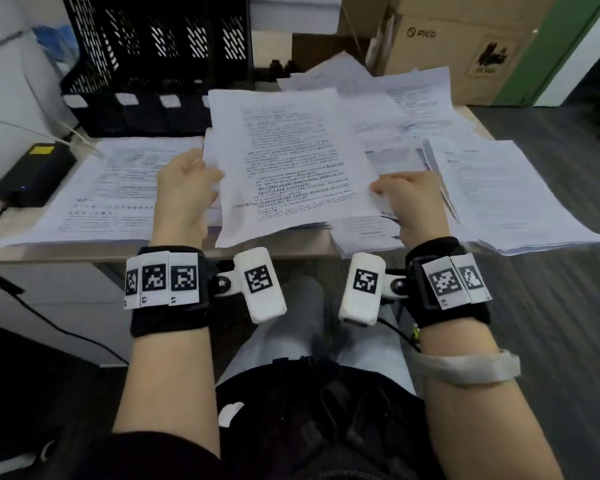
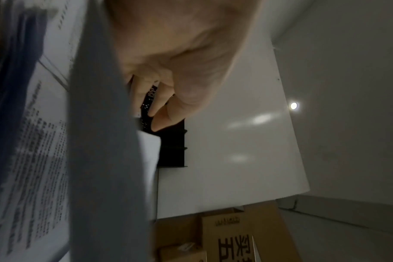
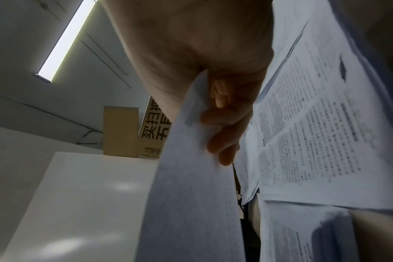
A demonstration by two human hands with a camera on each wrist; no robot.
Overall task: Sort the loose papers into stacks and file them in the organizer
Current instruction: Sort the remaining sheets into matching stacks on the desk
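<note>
I hold a sheaf of printed papers point(image 1: 291, 157) above the desk, tilted toward me. My left hand point(image 1: 201, 178) grips its left edge, thumb on top. My right hand point(image 1: 392, 188) pinches its right edge near the lower corner. In the left wrist view my left hand's curled fingers point(image 2: 159, 106) sit behind the sheaf's edge point(image 2: 105, 159). In the right wrist view my right hand's fingers point(image 3: 222, 124) curl under the sheet point(image 3: 191, 177). The black mesh organizer point(image 1: 153, 57), with several upright slots, stands at the back left.
One paper stack point(image 1: 118, 188) lies flat at the left and another point(image 1: 506, 192) at the right. A loose pile point(image 1: 395, 105) spreads behind the held sheaf. A black power adapter point(image 1: 32, 174) sits at the far left. Cardboard boxes point(image 1: 465, 46) stand behind.
</note>
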